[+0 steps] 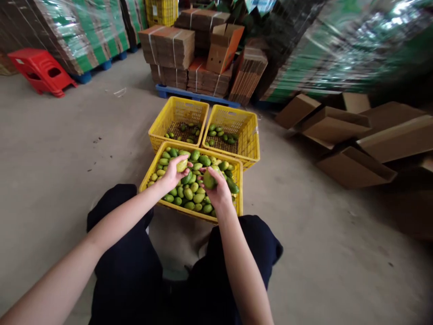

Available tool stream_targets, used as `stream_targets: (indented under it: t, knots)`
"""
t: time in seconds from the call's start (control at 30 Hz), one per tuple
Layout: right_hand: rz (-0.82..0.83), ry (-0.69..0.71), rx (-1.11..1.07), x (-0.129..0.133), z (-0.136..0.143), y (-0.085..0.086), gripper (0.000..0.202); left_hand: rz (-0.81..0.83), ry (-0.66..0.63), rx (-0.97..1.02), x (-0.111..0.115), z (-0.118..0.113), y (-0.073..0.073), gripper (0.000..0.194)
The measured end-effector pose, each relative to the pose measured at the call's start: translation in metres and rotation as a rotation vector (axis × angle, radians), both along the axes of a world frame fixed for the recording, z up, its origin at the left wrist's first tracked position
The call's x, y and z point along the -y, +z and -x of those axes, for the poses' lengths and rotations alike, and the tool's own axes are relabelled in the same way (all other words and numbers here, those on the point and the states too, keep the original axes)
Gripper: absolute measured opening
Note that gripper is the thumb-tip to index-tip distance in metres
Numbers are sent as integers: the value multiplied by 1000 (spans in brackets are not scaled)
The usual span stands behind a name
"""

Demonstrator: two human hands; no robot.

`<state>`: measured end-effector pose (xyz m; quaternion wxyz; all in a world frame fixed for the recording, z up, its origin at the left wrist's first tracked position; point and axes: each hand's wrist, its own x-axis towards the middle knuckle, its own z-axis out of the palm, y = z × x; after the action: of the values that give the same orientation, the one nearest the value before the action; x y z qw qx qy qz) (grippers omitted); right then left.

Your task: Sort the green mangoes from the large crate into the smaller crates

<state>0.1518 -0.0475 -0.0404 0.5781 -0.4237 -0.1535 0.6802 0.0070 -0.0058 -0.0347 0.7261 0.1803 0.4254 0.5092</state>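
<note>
My left hand (172,174) is curled round a yellow-green oval fruit (181,165) that looks like a small mango or lemon. In my right hand (219,192) is a larger, greener fruit (209,180) of similar shape, partly covered by the fingers. Both hands hover over a yellow plastic crate (238,198) between my knees. Green and yellowish fruits (188,194) nearly cover its bottom. Behind it stand two more yellow crates, a left one (158,121) and a right one (250,135), each with a few fruits lying low inside.
Bundled flat cartons (169,45) stand on a blue pallet (199,95) beyond the crates. Opened cardboard boxes (338,124) lie on the right. A red plastic stool (42,70) is at the far left, near wrapped green stacks (84,36). Concrete floor (67,158) surrounds the crates.
</note>
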Motion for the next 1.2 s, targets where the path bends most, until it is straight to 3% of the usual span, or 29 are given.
stream_targets:
  t: [0.1,0.2,0.33,0.43,0.6,0.77,0.93,1.1,1.2]
  knots:
    - [30,-69,-4,0,1,4,35,48,-21,21,0,-6,-4,25]
    - [80,-89,19,-1,1,5,28,16,-18,83,1,-11,-3,22]
    - [89,-47,35,-4,0,4,24,44,51,167,1,-14,-1,8]
    - [115,5,-23,-4,0,6,20,112,-14,178,-2,-14,-2,13]
    - [181,-163,-7,-3,2,11,12,171,49,110,-1,-15,-1,22]
    - [237,-71,-18,-4,3,6,28,164,142,195,3,-11,10,16]
    - [148,23,-22,-1,8,3,37,171,102,276,1,-2,10,21]
    - [70,132,-58,5,5,12,21,229,53,285,-1,1,3,23]
    - [35,85,-47,4,3,14,16,289,37,319,2,1,6,27]
